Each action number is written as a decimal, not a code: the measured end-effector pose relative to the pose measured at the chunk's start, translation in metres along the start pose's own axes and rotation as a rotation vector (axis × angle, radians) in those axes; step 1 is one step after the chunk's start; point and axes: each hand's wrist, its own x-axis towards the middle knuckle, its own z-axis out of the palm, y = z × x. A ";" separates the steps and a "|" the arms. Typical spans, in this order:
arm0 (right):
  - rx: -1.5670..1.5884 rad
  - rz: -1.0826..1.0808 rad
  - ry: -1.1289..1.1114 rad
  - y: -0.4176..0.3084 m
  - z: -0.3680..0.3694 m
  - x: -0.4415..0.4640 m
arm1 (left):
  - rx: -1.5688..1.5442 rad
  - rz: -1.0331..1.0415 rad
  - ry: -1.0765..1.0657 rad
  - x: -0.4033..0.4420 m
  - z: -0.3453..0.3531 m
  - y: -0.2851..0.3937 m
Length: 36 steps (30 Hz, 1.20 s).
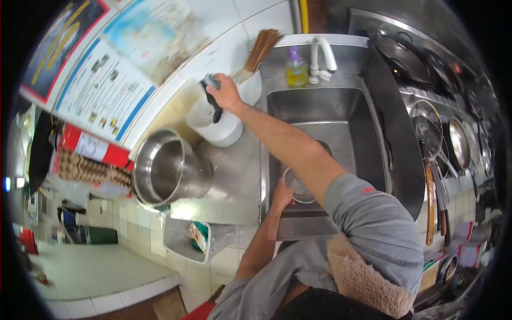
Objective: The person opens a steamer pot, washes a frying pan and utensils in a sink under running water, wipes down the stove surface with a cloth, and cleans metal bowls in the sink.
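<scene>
My right hand reaches across to the left, its fingers closed around a black-and-grey handle above a white tub. The lower end of that handle reaches into the tub's opening. Down in the metal sink, my left hand grips the edge of a round bowl. My right forearm passes over the sink and hides part of it. A wide steel pot lies tilted on the steel counter, left of the sink.
Behind the sink stand a white faucet and a yellow soap bottle. A straw brush leans near the tub. Pans and a strainer are at right. A grey bin sits below the counter.
</scene>
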 end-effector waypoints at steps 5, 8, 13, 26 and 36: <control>-0.328 -0.151 0.246 0.053 -0.098 0.009 | -0.126 0.024 -0.020 0.027 -0.010 0.010; -0.717 0.008 0.548 0.117 -0.195 0.020 | -0.245 0.109 -0.012 0.044 -0.011 0.019; -0.553 0.522 0.492 0.174 -0.306 0.034 | -0.400 0.058 -0.050 0.064 0.007 0.058; 0.177 0.729 0.236 0.218 -0.328 0.057 | -0.581 -0.004 -0.086 0.108 0.063 0.128; 0.004 0.665 0.125 0.232 -0.330 0.058 | -0.611 -0.010 -0.069 0.123 0.094 0.143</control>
